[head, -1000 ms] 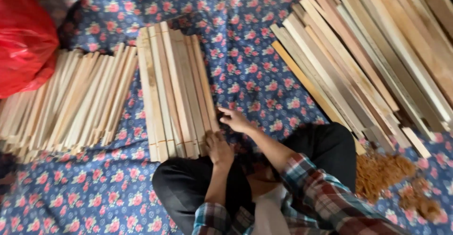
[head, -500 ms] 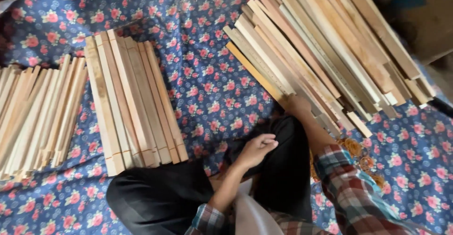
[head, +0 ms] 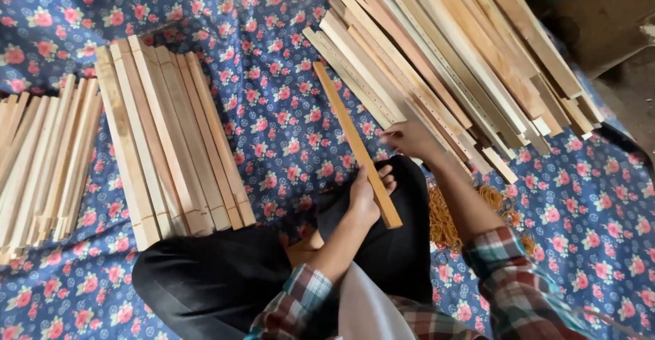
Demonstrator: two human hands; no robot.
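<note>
One wooden slat [head: 356, 142], frame centre, is now gripped by left hand [head: 365, 193]; right hand [head: 408, 138] is moved to slat pile [head: 464, 60], upper right, fingers loosely curled on it.

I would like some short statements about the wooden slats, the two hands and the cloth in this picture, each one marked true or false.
1. The left hand holds a single wooden slat. True.
2. The right hand rests on the person's knee. False: it reaches to the big heap of slats on the right side.
3. The cloth under everything is plain white. False: it is blue with pink and red flowers.
4. A neat row of slats lies to the left of the person's legs. True.
5. The loose rubber bands lie on top of the neat row. False: they lie on the cloth beside the right forearm.
</note>
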